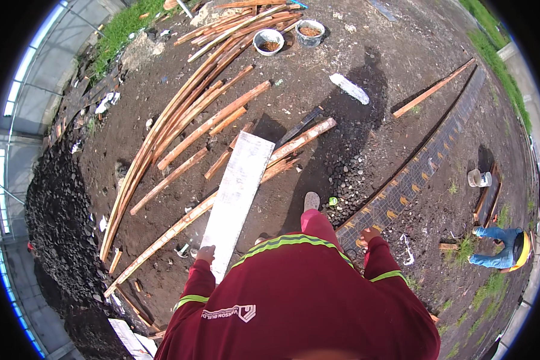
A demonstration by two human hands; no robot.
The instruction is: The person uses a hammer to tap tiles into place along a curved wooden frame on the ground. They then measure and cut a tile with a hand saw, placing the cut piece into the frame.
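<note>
Maroon sleeves reach down. Left hand (206,254) grips the near edge of a long, pale, scuffed board (239,198); right hand (369,233) looks closed, grip unclear, over black mesh strip (423,171).

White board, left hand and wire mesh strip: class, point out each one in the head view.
White board (237,192), head view, middle of its face.
Left hand (206,254), head view, back of the hand.
Wire mesh strip (417,174), head view, mid-length.

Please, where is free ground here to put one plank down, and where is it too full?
Bare soil lies between the white board and the long mesh strip, and past the lone plank. The timber pile left of the white board is crowded. The left hand touches that board.
</note>
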